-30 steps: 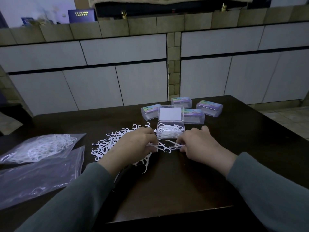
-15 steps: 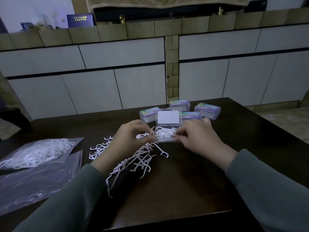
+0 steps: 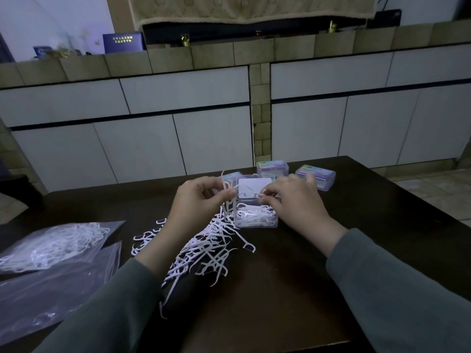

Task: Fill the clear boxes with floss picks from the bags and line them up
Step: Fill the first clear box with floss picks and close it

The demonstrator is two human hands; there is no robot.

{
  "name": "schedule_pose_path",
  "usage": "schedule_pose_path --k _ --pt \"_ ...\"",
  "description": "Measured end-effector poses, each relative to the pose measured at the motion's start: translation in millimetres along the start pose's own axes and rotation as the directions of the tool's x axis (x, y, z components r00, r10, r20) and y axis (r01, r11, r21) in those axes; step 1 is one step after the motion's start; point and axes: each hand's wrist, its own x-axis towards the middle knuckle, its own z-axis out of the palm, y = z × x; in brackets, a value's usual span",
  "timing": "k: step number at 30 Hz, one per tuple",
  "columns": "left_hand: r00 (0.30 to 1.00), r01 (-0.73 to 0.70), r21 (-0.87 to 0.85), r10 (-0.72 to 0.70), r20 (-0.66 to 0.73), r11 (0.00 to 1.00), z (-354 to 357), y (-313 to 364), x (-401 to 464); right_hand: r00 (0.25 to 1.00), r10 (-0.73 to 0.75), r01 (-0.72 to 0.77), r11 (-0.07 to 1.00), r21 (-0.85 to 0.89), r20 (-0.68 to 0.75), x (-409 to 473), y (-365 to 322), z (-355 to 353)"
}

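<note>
An open clear box (image 3: 256, 221) stands mid-table, its lid (image 3: 254, 187) raised behind it, with white floss picks lying inside. My left hand (image 3: 201, 200) hovers at the box's left edge and pinches a few floss picks (image 3: 228, 197) that hang down. My right hand (image 3: 295, 197) is above the box's right side and pinches one floss pick (image 3: 257, 194) over the opening. A loose pile of floss picks (image 3: 204, 248) spreads across the dark table (image 3: 280, 289) under my left forearm.
Three closed, labelled clear boxes (image 3: 316, 177) (image 3: 272, 167) (image 3: 230, 176) sit behind the open one. At the left lie a plastic bag with floss picks (image 3: 51, 245) and a flatter bag (image 3: 51, 289). White cabinets rise beyond the table's far edge.
Both hands rose from the pile at the table surface to above the open box, carrying floss picks. The camera tilted so the table sits lower in view.
</note>
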Motion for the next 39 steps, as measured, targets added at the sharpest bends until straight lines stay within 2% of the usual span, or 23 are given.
schedule_pose_path --k 7,10,13,16,21,24,27,30,33,36,39 --pt "0.990 -0.062 -0.026 0.058 -0.127 0.998 26.6 -1.1 24.1 0.977 -0.120 0.138 0.986 -0.094 0.175 13.4 -3.3 7.5" --pt "0.974 -0.102 0.026 0.105 -0.199 0.994 36.4 -3.7 27.7 0.979 -0.060 0.062 0.998 -0.003 0.195 16.5 -0.2 12.4" --pt "0.964 -0.146 0.074 0.159 -0.212 0.986 39.8 -6.4 26.0 0.975 -0.035 0.013 0.995 0.101 0.220 18.8 5.4 16.4" --pt "0.968 -0.167 0.112 0.185 -0.170 0.980 37.7 -10.5 25.2 0.968 -0.024 -0.010 0.991 0.131 0.252 21.3 10.5 21.9" --pt "0.978 -0.148 0.168 0.169 -0.118 0.975 35.4 -14.7 27.4 0.991 0.020 -0.046 0.980 0.193 0.135 19.7 23.9 29.9" --pt "0.980 -0.173 0.247 0.192 -0.056 0.953 38.8 -11.6 29.2 0.978 0.045 -0.091 0.971 0.222 0.203 13.6 34.6 27.2" --pt "0.971 -0.232 0.380 0.237 0.035 0.895 48.3 -3.1 31.7 0.951 0.042 -0.117 0.966 0.231 0.306 4.6 41.4 27.7" --pt "0.938 -0.336 0.533 0.324 0.119 0.776 58.7 4.2 36.3 0.948 0.025 -0.114 0.958 0.262 0.318 -0.7 42.9 29.8" --pt "0.946 -0.323 0.665 0.207 0.251 0.673 69.0 10.1 40.9 0.946 0.035 -0.135 0.946 0.293 0.321 -1.5 44.9 36.2" --pt "0.941 -0.319 0.748 0.104 0.321 0.582 77.9 12.5 41.3 0.949 0.057 -0.162 0.932 0.324 0.309 -1.5 47.0 42.4" --pt "0.939 -0.304 0.774 0.037 0.342 0.556 80.7 10.5 41.4 0.947 0.062 -0.175 0.921 0.347 0.314 -0.9 46.8 42.4"
